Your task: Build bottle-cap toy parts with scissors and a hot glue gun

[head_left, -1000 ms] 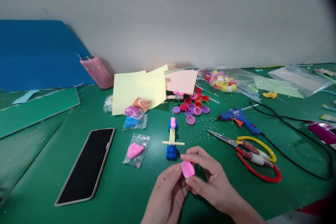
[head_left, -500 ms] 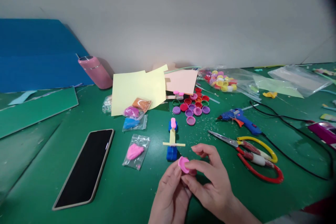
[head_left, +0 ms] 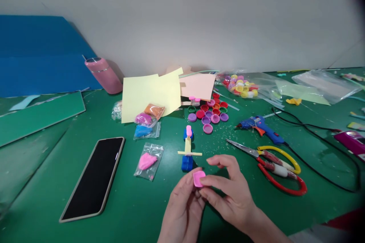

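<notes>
A flat, squarish piece of pink clay [head_left: 199, 179] is held between both hands near the front of the green table. My left hand [head_left: 182, 205] grips its left side. The thumb and index finger of my right hand [head_left: 228, 193] pinch its right edge, with the other fingers raised. Just beyond the hands stands a small model [head_left: 188, 146] with blue blocks at both ends, a cream strip, a thin crossbar and a pink top piece. To the left lies a clear bag of pink clay [head_left: 147, 161].
A black phone [head_left: 92, 178] lies at left. Scissors [head_left: 273, 165] and a blue glue gun [head_left: 261, 127] with its cable are at right. Behind are coloured caps [head_left: 208, 128], paper sheets [head_left: 148, 91], clay bags [head_left: 143, 131] and a pink bottle [head_left: 104, 76].
The pink piece has turned and now shows a flatter, squarer face. Both hands have shifted only slightly around it. The whole view has moved a little.
</notes>
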The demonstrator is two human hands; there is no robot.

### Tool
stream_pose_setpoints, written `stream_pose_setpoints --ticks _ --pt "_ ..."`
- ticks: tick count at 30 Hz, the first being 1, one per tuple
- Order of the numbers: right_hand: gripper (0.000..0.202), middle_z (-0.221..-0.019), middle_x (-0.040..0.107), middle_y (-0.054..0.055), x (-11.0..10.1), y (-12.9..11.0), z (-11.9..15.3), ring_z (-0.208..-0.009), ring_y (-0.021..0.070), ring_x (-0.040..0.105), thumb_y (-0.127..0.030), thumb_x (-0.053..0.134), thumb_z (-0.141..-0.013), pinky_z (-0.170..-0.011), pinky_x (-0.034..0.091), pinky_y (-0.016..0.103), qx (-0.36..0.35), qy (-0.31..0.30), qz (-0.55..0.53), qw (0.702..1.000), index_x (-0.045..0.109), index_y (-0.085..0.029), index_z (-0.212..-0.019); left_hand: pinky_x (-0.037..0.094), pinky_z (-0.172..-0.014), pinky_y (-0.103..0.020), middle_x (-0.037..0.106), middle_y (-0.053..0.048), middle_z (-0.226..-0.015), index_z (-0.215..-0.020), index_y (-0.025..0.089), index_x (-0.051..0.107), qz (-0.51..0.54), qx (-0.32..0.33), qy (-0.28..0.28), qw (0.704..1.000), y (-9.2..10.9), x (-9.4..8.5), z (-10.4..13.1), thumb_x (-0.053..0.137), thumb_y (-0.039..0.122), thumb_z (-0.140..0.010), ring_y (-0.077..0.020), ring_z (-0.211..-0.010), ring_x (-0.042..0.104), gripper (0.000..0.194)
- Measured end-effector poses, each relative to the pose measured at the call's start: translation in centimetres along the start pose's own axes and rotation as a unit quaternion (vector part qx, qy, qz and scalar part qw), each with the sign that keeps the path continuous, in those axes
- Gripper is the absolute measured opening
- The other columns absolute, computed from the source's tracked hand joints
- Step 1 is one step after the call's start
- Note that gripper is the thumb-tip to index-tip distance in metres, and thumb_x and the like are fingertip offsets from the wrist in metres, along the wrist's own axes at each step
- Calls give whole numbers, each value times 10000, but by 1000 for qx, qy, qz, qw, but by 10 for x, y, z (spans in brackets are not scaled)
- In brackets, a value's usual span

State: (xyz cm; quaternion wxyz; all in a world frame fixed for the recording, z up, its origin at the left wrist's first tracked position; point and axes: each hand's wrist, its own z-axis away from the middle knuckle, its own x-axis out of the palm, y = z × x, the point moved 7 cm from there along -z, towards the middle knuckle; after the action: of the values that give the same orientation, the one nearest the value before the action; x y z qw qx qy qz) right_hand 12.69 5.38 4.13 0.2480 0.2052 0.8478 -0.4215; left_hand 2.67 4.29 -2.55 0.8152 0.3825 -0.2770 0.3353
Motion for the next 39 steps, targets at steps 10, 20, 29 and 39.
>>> stream_pose_setpoints --ticks 10,20,29,39 --pt "160 -1064 442 31 -1 -4 -2 -966 217 440 -151 595 -736 -793 426 374 -28 7 2 1000 659 -271 -820 482 -649 -215 677 -16 -736 -723 186 712 -9 -9 2 1000 -4 0 1 705 261 -625 -121 -681 586 125" --pt "134 -1104 465 54 -2 -6 -3 -983 237 463 -231 598 -742 -777 439 386 -26 6 21 999 668 -257 -854 478 -729 -223 693 -13 -785 -748 213 711 -48 7 15 999 -2 -1 2 686 288 -644 -139 -764 604 131" --pt "146 -1115 421 37 -1 -7 -3 -990 228 437 -136 585 -734 -838 397 401 -27 2 -1 1000 641 -241 -819 485 -704 -207 705 -28 -765 -728 182 723 8 -9 4 1000 -5 -1 1 712 230 -613 -127 -735 609 125" --pt "167 -1131 415 43 -9 -7 -2 -1005 243 436 -156 608 -718 -850 382 418 -54 -18 11 998 657 -251 -846 484 -670 -234 691 -49 -774 -781 163 719 24 -11 -24 999 -5 -3 2 659 229 -680 -136 -706 590 134"
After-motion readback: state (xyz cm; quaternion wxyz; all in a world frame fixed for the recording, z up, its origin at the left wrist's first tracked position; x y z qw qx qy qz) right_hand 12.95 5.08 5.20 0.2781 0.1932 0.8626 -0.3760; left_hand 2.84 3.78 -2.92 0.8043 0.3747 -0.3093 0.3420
